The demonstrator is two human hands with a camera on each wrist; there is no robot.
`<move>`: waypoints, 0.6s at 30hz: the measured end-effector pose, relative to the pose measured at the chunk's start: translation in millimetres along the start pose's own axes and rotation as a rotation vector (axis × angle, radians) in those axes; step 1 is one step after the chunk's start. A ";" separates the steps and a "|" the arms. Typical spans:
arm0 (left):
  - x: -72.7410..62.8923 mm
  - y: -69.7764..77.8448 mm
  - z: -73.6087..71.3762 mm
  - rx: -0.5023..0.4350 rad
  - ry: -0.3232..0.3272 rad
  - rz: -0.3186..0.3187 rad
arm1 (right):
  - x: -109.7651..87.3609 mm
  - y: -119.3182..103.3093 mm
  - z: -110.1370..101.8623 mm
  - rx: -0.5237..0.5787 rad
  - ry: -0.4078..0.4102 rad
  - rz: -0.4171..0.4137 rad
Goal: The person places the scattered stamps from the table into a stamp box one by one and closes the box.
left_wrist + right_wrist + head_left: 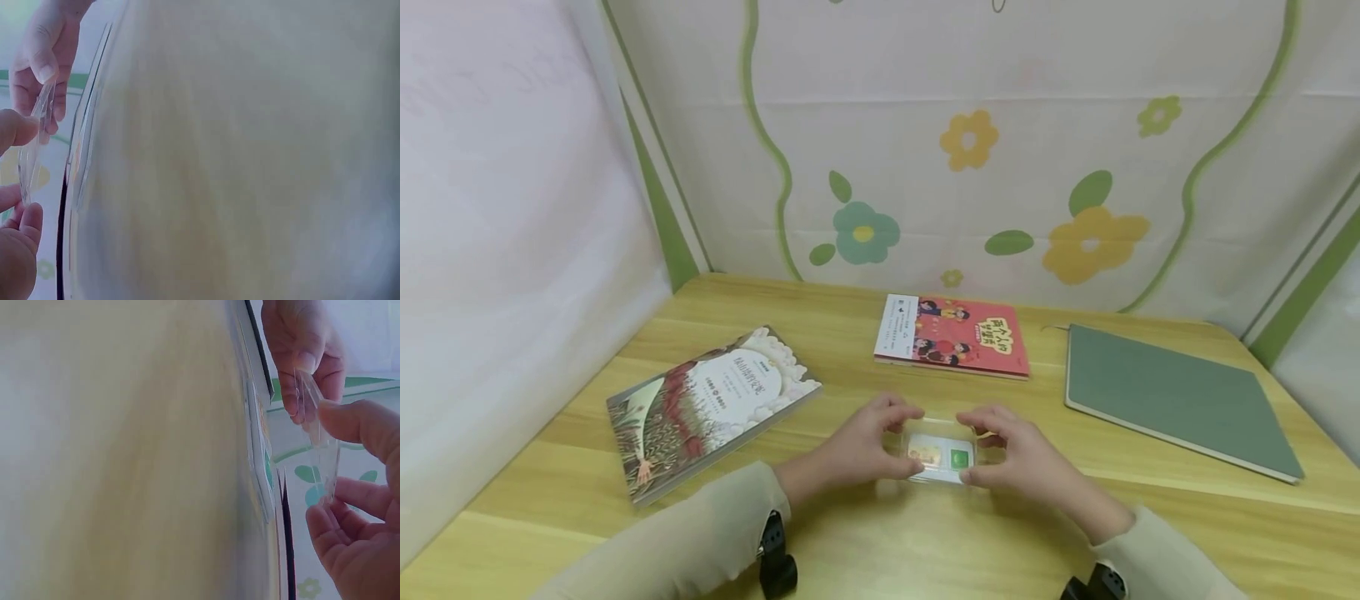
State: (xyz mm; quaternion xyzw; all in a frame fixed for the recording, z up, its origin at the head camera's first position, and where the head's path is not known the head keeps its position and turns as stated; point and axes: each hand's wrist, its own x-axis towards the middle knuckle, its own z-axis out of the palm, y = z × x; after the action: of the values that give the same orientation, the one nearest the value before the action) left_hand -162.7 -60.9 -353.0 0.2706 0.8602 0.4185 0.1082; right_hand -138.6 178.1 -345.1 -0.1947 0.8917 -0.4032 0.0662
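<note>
A thin clear plastic lid (317, 440) is pinched at its two ends between both hands, raised just above the table. My left hand (871, 446) grips one end with thumb and fingers. At the other end, my right hand (1021, 454) holds it the same way. Below the lid lies a small clear case (257, 450), apart from it, with a white insert (943, 477) inside. This insert bears a golden picture and a green square (959, 460). In the head view the lid and case overlap, so their edges are hard to separate.
A large illustrated book (711, 408) lies at the left of the wooden table (880, 550). Behind the hands is a red-and-white book (962, 333). To the right lies a green hardcover notebook (1172, 392). A flower-patterned curtain (910, 150) stands behind the table.
</note>
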 end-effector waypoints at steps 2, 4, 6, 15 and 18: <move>-0.4 0.4 2.1 0.007 -0.007 -0.014 | -1.7 0.7 1.7 -0.022 0.008 0.011; -0.3 0.0 3.8 0.015 -0.020 -0.030 | -2.9 2.0 3.6 -0.043 0.018 0.011; -0.3 -0.5 5.1 0.027 -0.033 -0.046 | -3.9 4.0 6.1 -0.059 0.021 0.008; 2.0 -3.8 10.0 0.099 -0.061 -0.031 | -6.2 11.3 14.0 -0.062 0.048 -0.011; 3.3 -3.6 11.3 0.112 -0.072 -0.033 | -6.6 12.2 14.4 -0.062 0.059 -0.019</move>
State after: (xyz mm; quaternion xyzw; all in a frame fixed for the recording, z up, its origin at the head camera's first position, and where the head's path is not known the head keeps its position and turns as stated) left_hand -162.2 -53.4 -362.8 0.2771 0.8820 0.3579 0.1308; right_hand -132.2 178.1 -364.0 -0.1933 0.9033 -0.3818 0.0298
